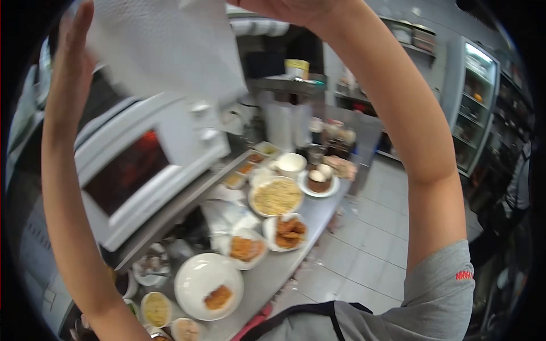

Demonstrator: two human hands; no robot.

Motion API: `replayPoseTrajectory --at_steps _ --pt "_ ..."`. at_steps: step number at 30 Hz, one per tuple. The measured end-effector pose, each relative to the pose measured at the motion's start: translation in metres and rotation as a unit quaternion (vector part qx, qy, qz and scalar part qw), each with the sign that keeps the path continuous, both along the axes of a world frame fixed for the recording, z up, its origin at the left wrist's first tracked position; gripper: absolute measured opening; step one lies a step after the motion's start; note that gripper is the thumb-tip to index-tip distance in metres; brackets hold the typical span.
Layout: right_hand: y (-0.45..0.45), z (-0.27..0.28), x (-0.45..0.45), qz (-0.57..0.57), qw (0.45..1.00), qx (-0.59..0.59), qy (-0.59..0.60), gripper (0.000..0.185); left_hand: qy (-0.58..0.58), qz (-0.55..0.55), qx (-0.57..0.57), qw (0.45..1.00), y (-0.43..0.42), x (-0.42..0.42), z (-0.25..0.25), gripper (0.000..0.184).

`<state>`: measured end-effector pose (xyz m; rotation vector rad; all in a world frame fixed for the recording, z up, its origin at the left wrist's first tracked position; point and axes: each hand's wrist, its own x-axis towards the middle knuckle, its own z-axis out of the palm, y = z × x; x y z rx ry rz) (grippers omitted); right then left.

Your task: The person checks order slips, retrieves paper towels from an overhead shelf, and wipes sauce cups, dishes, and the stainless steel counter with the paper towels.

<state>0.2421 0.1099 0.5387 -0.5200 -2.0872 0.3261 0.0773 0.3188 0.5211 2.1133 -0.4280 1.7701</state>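
Note:
Both arms are raised high. My left hand [75, 48] is at the upper left, beside a white textured paper sheet [165, 45]; its fingers are blurred and partly cut off, so its grip is unclear. At the top edge is my right hand [290, 8], mostly out of frame, near the sheet's upper right, with its fingers hidden. Behind and below the sheet stands a white microwave [182, 136] with an orange glow in its window.
A steel counter [273, 278] holds a white plate [196, 278] with a fried piece, a noodle bowl [277, 196], a fried-food bowl [289, 232] and several containers. A glass-door fridge [475, 102] stands at right. Another person [515, 187] is at the far right.

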Motion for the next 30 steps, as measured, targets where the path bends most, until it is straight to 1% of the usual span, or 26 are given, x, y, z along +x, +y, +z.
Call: replayPoseTrajectory --at_steps 2,4,5,6,7,8,9,10,11,12,13,14,15,16,17,18,20,21,23,24,25,26,27,28,29,30 --pt "-0.044 -0.036 0.035 -0.024 0.997 -0.048 0.063 0.034 0.059 -0.142 -0.104 0.983 -0.067 0.07 -0.054 0.06" --pt "-0.085 -0.078 0.085 -0.1 0.981 -0.034 0.162 0.026 0.117 -0.269 -0.188 0.937 -0.131 0.131 -0.094 0.06" --pt "-0.107 -0.096 0.113 -0.19 0.97 -0.031 0.148 0.028 0.177 -0.299 -0.263 0.9 -0.157 0.16 -0.117 0.051" --pt "-0.13 -0.113 0.142 -0.277 0.952 -0.031 0.129 0.031 0.221 -0.32 -0.271 0.881 -0.176 0.188 -0.143 0.047" --pt "-0.154 -0.128 0.172 -0.399 0.915 -0.043 0.049 0.031 0.262 -0.339 -0.278 0.86 -0.193 0.216 -0.169 0.043" --pt "-0.176 -0.142 0.202 -0.509 0.858 -0.052 -0.036 0.032 0.275 -0.346 -0.322 0.837 -0.21 0.245 -0.193 0.039" --pt "-0.193 -0.167 0.236 -0.574 0.814 0.017 -0.088 0.037 0.287 -0.35 -0.365 0.814 -0.226 0.276 -0.218 0.034" --pt "-0.206 -0.2 0.264 -0.629 0.759 0.088 -0.139 0.043 0.285 -0.325 -0.374 0.82 -0.234 0.312 -0.253 0.03" --pt "-0.22 -0.234 0.279 -0.649 0.739 0.101 -0.146 0.047 0.31 -0.266 -0.387 0.826 -0.239 0.348 -0.296 0.025" --pt "-0.232 -0.27 0.287 -0.668 0.719 0.116 -0.152 0.051 0.343 -0.177 -0.39 0.836 -0.261 0.365 -0.313 0.025" --pt "-0.239 -0.307 0.29 -0.665 0.737 0.055 -0.109 0.057 0.281 -0.183 -0.372 0.866 -0.268 0.403 -0.364 0.029" --pt "-0.243 -0.344 0.293 -0.658 0.75 -0.007 -0.064 0.063 0.266 -0.215 -0.387 0.857 -0.283 0.424 -0.394 0.032" --pt "-0.244 -0.382 0.301 -0.643 0.764 -0.044 0.013 0.063 0.252 -0.246 -0.399 0.846 -0.299 0.439 -0.415 0.034" --pt "-0.243 -0.416 0.314 -0.624 0.772 -0.083 0.092 0.062 0.315 -0.268 -0.4 0.818 -0.315 0.45 -0.431 0.035" --pt "-0.237 -0.446 0.327 -0.582 0.772 -0.108 0.233 0.058 0.377 -0.289 -0.399 0.784 -0.324 0.461 -0.445 0.036" --pt "-0.233 -0.471 0.345 -0.527 0.755 -0.133 0.367 0.054 0.411 -0.374 -0.466 0.688 -0.325 0.473 -0.456 0.038" --pt "-0.232 -0.512 0.397 -0.419 0.674 -0.222 0.566 0.048 0.45 -0.518 -0.569 0.453 -0.322 0.499 -0.477 0.043" --pt "-0.23 -0.53 0.423 -0.355 0.615 -0.261 0.654 0.045 0.444 -0.526 -0.586 0.428 -0.317 0.512 -0.487 0.043" --pt "-0.223 -0.558 0.476 -0.349 0.605 -0.307 0.647 0.041 0.43 -0.542 -0.614 0.379 -0.299 0.542 -0.503 0.043" --pt "-0.218 -0.57 0.504 -0.346 0.599 -0.329 0.642 0.039 0.46 -0.494 -0.611 0.412 -0.289 0.555 -0.508 0.043" --pt "-0.213 -0.582 0.535 -0.367 0.577 -0.35 0.641 0.038 0.487 -0.446 -0.606 0.444 -0.278 0.568 -0.511 0.042" --pt "-0.207 -0.589 0.573 -0.415 0.581 -0.347 0.608 0.037 0.509 -0.397 -0.598 0.475 -0.269 0.584 -0.514 0.042" --pt "-0.202 -0.599 0.607 -0.462 0.581 -0.345 0.574 0.036 0.485 -0.35 -0.577 0.556 -0.259 0.602 -0.534 0.039" --pt "-0.198 -0.609 0.639 -0.505 0.579 -0.344 0.541 0.035 0.459 -0.297 -0.552 0.63 -0.248 0.62 -0.567 0.037" --pt "-0.197 -0.612 0.673 -0.558 0.606 -0.331 0.462 0.034 0.432 -0.237 -0.524 0.695 -0.238 0.63 -0.587 0.035" --pt "-0.193 -0.61 0.701 -0.583 0.604 -0.339 0.425 0.035 0.42 -0.165 -0.464 0.762 -0.23 0.635 -0.587 0.032"
